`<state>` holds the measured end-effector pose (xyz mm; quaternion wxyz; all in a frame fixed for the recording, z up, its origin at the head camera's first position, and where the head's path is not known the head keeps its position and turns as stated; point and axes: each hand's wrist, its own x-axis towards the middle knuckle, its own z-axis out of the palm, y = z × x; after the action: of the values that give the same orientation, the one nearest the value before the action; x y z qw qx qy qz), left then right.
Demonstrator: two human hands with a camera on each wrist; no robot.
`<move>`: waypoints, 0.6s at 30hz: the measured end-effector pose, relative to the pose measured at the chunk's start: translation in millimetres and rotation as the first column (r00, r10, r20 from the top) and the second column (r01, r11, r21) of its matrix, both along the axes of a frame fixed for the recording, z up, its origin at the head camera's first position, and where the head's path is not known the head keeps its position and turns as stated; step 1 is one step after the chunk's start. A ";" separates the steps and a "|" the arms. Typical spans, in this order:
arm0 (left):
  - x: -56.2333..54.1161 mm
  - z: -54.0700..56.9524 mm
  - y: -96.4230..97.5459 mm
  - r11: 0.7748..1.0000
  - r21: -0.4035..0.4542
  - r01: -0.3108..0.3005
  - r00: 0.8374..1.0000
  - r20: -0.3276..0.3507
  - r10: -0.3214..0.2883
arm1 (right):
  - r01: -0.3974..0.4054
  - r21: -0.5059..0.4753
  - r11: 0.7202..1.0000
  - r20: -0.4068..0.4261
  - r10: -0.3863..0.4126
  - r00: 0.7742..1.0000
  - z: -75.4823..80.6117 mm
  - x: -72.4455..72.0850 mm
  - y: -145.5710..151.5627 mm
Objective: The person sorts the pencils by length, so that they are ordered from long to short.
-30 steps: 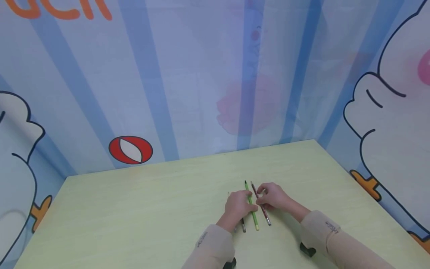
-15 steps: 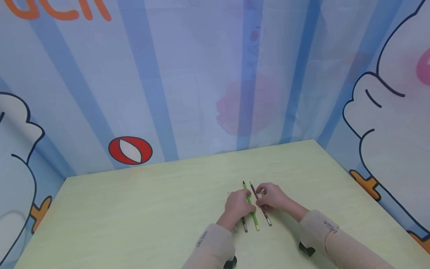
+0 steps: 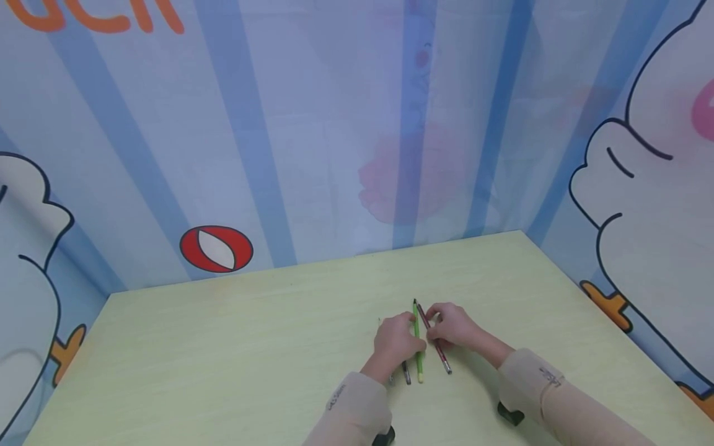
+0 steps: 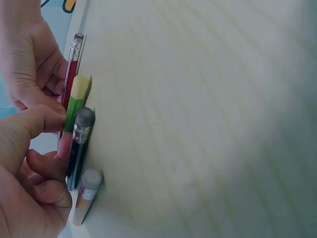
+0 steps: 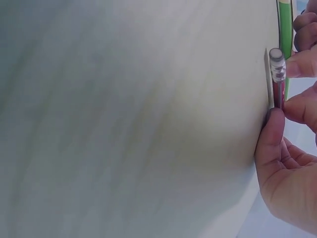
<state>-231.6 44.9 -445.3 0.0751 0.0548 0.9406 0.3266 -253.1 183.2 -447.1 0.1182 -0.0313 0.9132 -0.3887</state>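
In the head view my left hand [image 3: 397,342] has its thumb and fingers around a green pencil [image 3: 418,365] with a yellow end. Beneath that hand lie a dark pencil [image 4: 77,153] with a grey eraser and a light wooden pencil [image 4: 84,203] with a similar eraser; their middles are hidden by the hand. On the right, my right hand [image 3: 456,325] pinches a dark red pencil [image 3: 444,359] with a metal-banded eraser. The tips of the green and red pencils come close together at the far end, while their eraser ends spread apart.
A pale yellow table [image 3: 234,359] carries the pencils. Behind it rises a blue striped backdrop [image 3: 329,155] with a printed red and white ball [image 3: 216,249]. Printed white cartoon figures flank the table on both sides.
The green pencil has pivoted: its far tip moved right toward the red pencil's tip, and its yellow end swung left. My right hand and the red pencil have hardly moved.
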 end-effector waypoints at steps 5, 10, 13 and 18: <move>1.6 0.0 0.6 0.999 0.026 -0.038 0.999 0.003 0.038 | 0.004 -0.034 0.999 0.006 -0.004 1.000 0.2 0.3 1.4; -0.1 -1.2 -0.9 0.993 0.077 -0.086 0.996 -0.004 0.086 | -0.009 -0.105 0.994 0.005 0.009 1.000 -0.7 1.3 5.6; -2.6 -0.9 -3.1 0.988 0.119 -0.095 0.995 -0.024 0.099 | -0.008 -0.144 0.989 0.003 0.008 1.000 0.2 0.9 7.5; -5.1 4.9 -11.6 0.976 0.200 -0.083 0.996 -0.023 0.089 | -0.016 -0.205 0.979 -0.028 0.010 1.000 8.8 -0.7 6.9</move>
<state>-236.7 33.3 -440.4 0.0398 0.0265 0.9058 0.4209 -253.8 190.1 -438.4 0.1049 -0.0544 0.8694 -0.4798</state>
